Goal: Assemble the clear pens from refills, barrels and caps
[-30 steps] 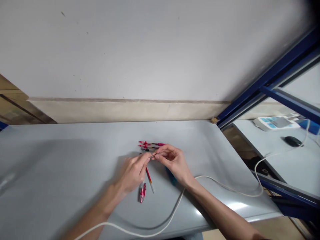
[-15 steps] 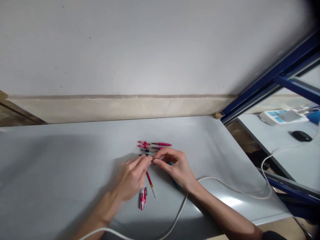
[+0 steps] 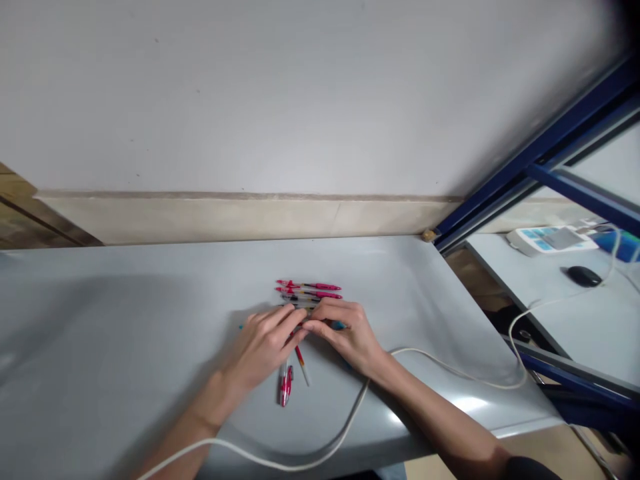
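Grey worktop [image 3: 160, 307]: carries the loose pen parts; pale wall behind its far edge.
Left hand [image 3: 270, 339]: palm down, fingers bent, tips brought in against the right's. Can't tell what it grips, fingers cover it.
Right hand [image 3: 345, 328]: thumb and index pinched together at the meeting point; any piece between them is hidden.
Pens, row: upper red pen [image 3: 310, 285] and lower red pen [image 3: 310, 293] lie roughly parallel, just beyond the hands; darker pen [image 3: 300, 299] next in, partly covered.
Refill: red stick with pale end [image 3: 300, 357], slanted on the worktop, upper end under the left hand.
Cap: clear-and-red pen cap [image 3: 285, 389], nearer the person, just left of the refill.
Blue item [image 3: 339, 325]: mostly behind the right hand, can't identify.
White cable [image 3: 290, 468]: loops across the near side, passing by the right wrist.
Side table: black mouse [image 3: 584, 277], well apart, beyond a blue frame [image 3: 540, 157].
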A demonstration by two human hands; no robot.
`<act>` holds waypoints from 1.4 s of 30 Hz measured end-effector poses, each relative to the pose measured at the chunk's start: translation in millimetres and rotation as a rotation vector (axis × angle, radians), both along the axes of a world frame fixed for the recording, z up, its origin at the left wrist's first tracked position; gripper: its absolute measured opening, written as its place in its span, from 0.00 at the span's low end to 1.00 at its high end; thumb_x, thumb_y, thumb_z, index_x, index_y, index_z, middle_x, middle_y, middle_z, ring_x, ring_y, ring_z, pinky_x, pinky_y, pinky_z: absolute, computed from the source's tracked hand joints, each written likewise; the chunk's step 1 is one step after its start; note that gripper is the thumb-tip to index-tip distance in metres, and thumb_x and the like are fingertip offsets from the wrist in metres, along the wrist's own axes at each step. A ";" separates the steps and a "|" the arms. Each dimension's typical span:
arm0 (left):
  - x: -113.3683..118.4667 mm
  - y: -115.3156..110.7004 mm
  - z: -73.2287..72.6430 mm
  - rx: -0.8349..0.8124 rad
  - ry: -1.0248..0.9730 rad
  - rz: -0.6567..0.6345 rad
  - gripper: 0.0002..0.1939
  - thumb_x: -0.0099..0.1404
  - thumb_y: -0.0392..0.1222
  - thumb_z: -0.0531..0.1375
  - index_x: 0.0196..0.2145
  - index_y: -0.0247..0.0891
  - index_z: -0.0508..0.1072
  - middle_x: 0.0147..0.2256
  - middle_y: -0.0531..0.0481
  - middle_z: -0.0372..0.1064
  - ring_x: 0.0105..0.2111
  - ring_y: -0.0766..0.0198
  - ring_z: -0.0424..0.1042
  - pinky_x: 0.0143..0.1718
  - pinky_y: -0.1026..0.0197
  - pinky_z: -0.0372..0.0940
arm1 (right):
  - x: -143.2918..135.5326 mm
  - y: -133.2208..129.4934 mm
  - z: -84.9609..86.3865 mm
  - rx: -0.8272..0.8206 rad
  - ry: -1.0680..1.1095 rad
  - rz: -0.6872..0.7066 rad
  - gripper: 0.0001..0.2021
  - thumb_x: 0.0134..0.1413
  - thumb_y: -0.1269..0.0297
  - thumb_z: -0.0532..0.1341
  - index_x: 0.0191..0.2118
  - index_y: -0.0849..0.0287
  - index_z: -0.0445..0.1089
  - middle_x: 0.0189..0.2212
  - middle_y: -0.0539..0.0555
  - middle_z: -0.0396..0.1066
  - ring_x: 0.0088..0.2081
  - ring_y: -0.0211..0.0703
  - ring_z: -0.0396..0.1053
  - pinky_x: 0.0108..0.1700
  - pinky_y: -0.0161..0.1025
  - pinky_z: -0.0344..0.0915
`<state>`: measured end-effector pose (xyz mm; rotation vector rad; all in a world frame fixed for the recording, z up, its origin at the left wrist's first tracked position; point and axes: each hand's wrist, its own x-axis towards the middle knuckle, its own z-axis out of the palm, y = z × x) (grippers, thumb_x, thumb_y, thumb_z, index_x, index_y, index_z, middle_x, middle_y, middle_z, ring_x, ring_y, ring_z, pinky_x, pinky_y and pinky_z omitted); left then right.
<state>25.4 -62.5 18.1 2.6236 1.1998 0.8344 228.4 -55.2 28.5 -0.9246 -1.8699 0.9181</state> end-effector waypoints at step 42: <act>-5.0 5.2 -4.1 -0.161 -0.037 0.104 0.15 0.77 0.44 0.48 0.53 0.46 0.71 0.40 0.50 0.79 0.36 0.60 0.78 0.38 0.62 0.65 | 41.9 1.5 14.5 0.129 -0.180 -0.063 0.10 0.63 0.62 0.61 0.46 0.59 0.75 0.42 0.58 0.73 0.44 0.47 0.70 0.50 0.44 0.66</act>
